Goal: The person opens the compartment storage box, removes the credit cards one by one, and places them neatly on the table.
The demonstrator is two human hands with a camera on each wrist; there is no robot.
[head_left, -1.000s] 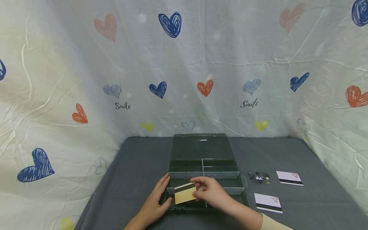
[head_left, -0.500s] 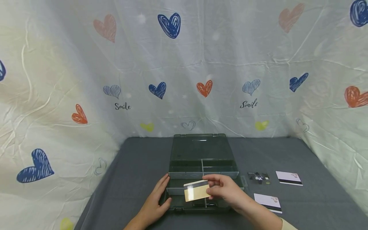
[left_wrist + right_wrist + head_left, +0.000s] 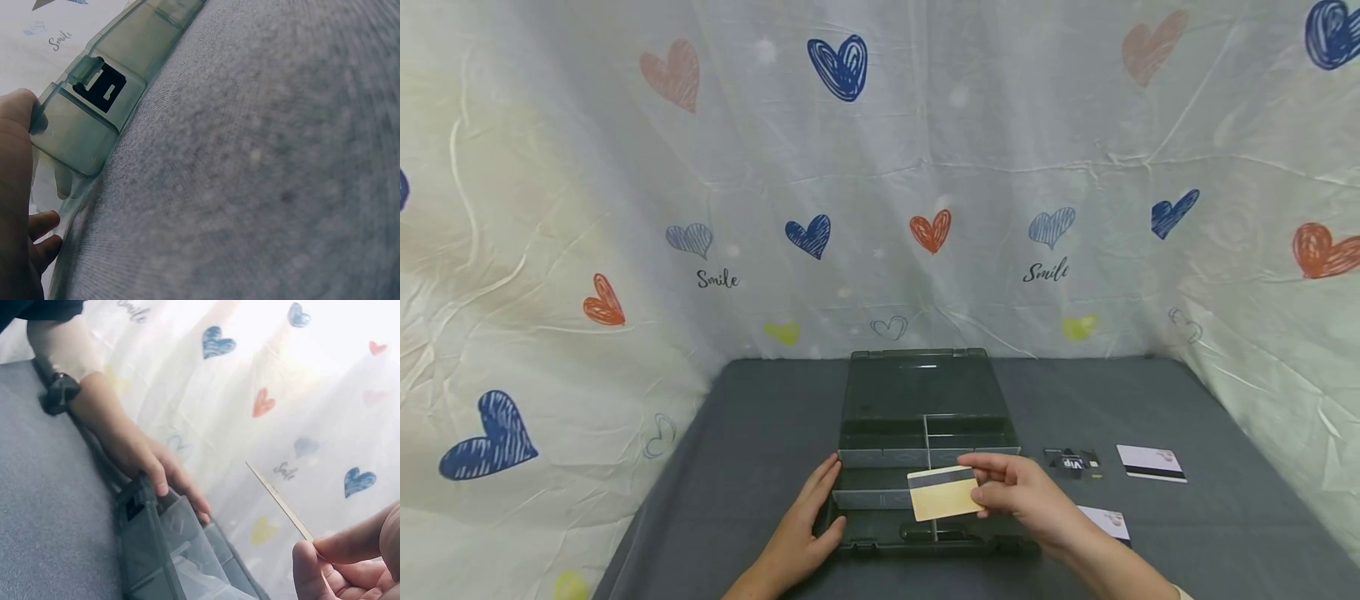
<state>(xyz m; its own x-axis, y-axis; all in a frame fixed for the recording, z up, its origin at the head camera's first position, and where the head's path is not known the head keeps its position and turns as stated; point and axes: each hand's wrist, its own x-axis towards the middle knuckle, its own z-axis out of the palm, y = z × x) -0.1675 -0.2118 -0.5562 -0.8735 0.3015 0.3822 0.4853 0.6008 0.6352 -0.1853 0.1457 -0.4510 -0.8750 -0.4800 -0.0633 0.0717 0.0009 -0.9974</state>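
Note:
My right hand [image 3: 1026, 496] pinches a gold card [image 3: 943, 493] by its right end, between thumb and fingers. A dark stripe runs along the card's upper edge; from the right wrist it appears edge-on. Behind and below the card lies a dark see-through plastic divider box [image 3: 925, 383], lid raised at the back. Clear dividers [image 3: 872, 499] split its inside. My left hand [image 3: 805, 521] rests on the box's near left corner, fingers straight along the side and thumb at the front rim. In the left wrist view, the thumb touches the box corner above a latch [image 3: 103, 87].
Right of the box lie a black VIP card [image 3: 1072, 463] and a white card with a black stripe [image 3: 1150, 462]. Another white card [image 3: 1105, 523] is partly hidden by my right hand. Grey cloth [image 3: 775, 417] covers the table, and a curtain with hearts [image 3: 880, 167] hangs behind.
My right hand has carried the gold card to the right across the box, from its left front compartment toward the middle. The left hand stays at the corner.

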